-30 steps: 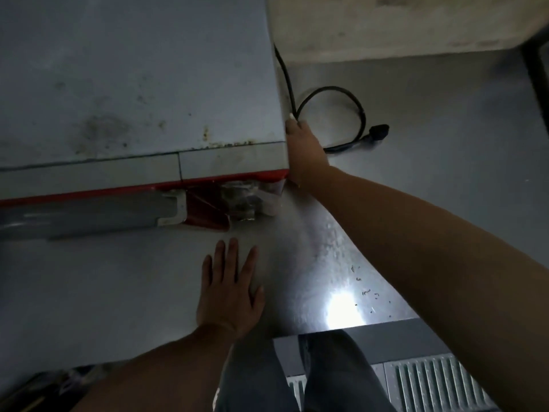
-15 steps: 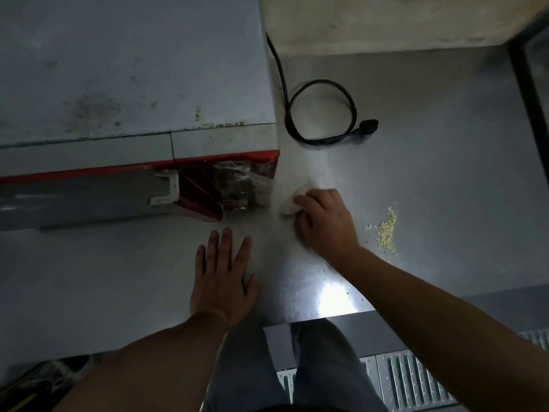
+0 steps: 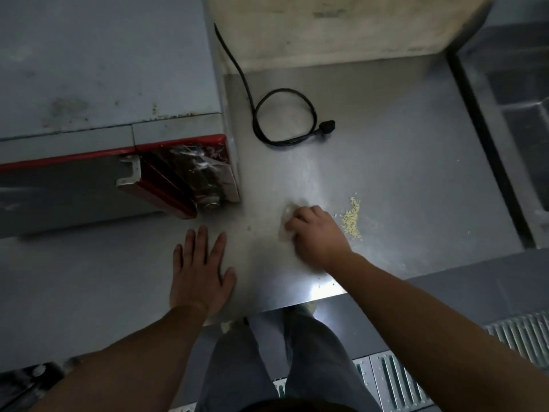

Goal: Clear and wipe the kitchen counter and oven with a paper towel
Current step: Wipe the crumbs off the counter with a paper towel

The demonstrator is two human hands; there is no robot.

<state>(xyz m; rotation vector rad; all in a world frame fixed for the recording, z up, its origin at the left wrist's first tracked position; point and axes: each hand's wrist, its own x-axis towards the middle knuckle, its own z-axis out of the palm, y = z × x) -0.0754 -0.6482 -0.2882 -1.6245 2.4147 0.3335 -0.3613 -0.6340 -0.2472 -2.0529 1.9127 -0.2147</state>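
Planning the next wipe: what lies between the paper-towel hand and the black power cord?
Only bare steel counter, seen in the head view, between right hand and cord.

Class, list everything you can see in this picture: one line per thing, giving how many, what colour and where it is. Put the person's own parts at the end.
oven: one, grey top with red front trim, on the counter at the left.
counter: one, grey steel, running across the middle.
power cord: one, black, looped on the counter to the right of the oven, its plug lying loose.
crumbs: one small pile, pale yellow, on the counter just right of the right hand.
paper towel: one, white, wadded under the right hand.
floor grate: one, grey metal, at the lower right.
legs: two, in grey trousers, at the bottom centre.
left hand: one, flat on the counter, fingers spread.
right hand: one, gripping the paper towel.
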